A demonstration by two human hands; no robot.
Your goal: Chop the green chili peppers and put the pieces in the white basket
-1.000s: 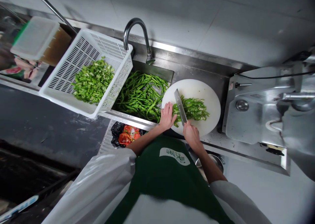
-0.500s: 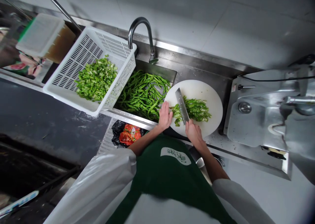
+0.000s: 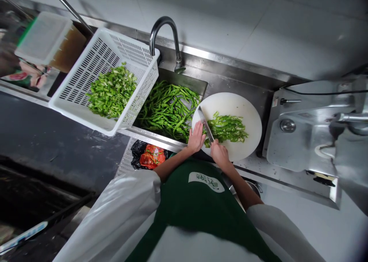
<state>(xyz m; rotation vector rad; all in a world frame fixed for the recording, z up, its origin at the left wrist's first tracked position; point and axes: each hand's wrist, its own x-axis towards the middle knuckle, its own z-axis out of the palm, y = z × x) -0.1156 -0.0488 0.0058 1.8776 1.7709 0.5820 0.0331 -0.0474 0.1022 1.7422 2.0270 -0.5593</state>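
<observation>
My right hand (image 3: pixel 220 153) is closed around the handle of a kitchen knife (image 3: pixel 206 123). The blade slants across the left part of a round white cutting board (image 3: pixel 241 150). Right of the blade lies a heap of cut green peppers (image 3: pixel 228 127). My left hand (image 3: pixel 197 137) rests flat at the board's left edge, fingers stretched out, close to the blade. Any pepper under that palm is mostly hidden. Whole long green peppers (image 3: pixel 169 110) fill the sink beside the board.
A white perforated basket (image 3: pixel 64 97) holding chopped green peppers (image 3: pixel 112 93) straddles the sink's left side. A curved faucet (image 3: pixel 165 20) rises behind it. To the right stands a metal machine (image 3: pixel 290 147). Below the counter are bags (image 3: pixel 152 156) with red and green scraps.
The knife and my right hand have shifted left, so the blade is now beside my left fingers. My left hand has moved slightly right. More of the pepper heap shows right of the blade.
</observation>
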